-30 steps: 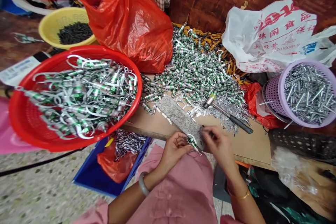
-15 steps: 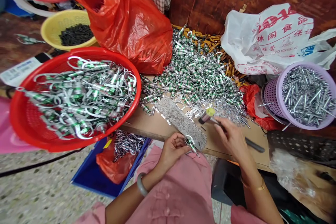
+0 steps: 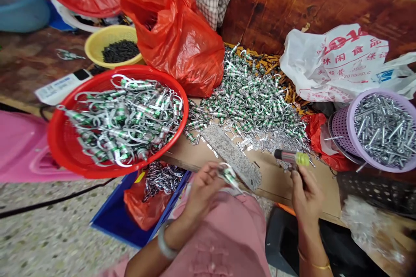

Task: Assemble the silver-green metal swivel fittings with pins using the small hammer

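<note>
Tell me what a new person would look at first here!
Probably the big red basket on the left, heaped with green-banded metal parts. Behind it bulges a shiny red plastic bag, beside a pile of similar parts in the middle. At front right, the right hand grips a hammer.

Single view, your head camera: faces forward and down over your lap [image 3: 221, 220]. Your left hand [image 3: 203, 184] and right hand [image 3: 308, 192] sit near, the surface [image 3: 325, 194] just beyond, the panel [image 3: 276, 4] farthest.
</note>
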`<state>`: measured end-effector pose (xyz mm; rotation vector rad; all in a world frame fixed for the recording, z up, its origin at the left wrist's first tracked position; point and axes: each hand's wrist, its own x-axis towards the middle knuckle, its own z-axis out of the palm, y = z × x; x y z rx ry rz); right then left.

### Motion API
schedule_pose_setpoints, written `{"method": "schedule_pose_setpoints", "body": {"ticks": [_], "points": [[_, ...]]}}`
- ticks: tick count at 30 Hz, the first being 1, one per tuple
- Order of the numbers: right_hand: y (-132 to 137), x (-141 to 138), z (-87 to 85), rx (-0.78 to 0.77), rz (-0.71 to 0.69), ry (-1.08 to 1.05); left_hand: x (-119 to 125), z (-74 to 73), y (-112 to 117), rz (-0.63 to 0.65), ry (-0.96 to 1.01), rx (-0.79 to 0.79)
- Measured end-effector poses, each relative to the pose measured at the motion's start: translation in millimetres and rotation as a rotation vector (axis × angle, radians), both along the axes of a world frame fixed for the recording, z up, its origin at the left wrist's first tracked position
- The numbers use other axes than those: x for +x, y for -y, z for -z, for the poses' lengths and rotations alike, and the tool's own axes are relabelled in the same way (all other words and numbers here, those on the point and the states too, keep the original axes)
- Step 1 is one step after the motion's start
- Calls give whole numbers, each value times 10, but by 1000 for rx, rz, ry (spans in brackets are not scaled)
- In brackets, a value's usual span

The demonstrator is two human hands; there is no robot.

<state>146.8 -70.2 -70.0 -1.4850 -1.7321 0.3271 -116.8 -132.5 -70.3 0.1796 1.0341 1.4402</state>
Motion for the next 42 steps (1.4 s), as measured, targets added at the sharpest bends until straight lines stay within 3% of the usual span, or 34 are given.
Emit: {"method": "schedule_pose_setpoints", "body": {"ticks": [2, 4, 6, 10, 13, 15, 19, 22, 24, 27, 30, 37, 42], "points": [[-233, 99, 42, -82, -6, 28, -146, -153, -21, -261, 16, 117], [-467, 153, 123, -161, -14, 67, -227, -235, -146, -309, -47, 205], [-691, 155, 221, -212, -16, 104, -241, -248, -405, -146, -288, 266], [-1086, 84, 373, -212, -49, 204, -189, -190, -1150, 327, -1197, 485], [-1286, 61, 397, -150, -110, 280, -170, -155, -1547, 400, -1322, 518], [-1329, 53, 364, -97, -118, 335, -189, -159, -1647, 416, -1355, 532], [-1175, -96, 238, 22, -120, 335, -267, -227, -1546, 470, -1414, 588], [-989, -356, 189, -49, -419, 283, -244, -241, -1281, 533, -1441, 644], [-905, -523, 198, -104, -583, 364, -176, -197, -1053, 683, -1480, 713], [-848, -644, 234, -124, -598, 539, -84, -88, -748, 777, -1561, 679], [-803, -617, 255, -140, -531, 610, -78, -2, -602, 684, -1543, 612], [-682, -535, 235, -200, -450, 577, -143, 53, -594, 479, -1438, 584], [-649, -537, 204, -230, -413, 596, -118, 35, -484, 428, -1209, 574]]}}
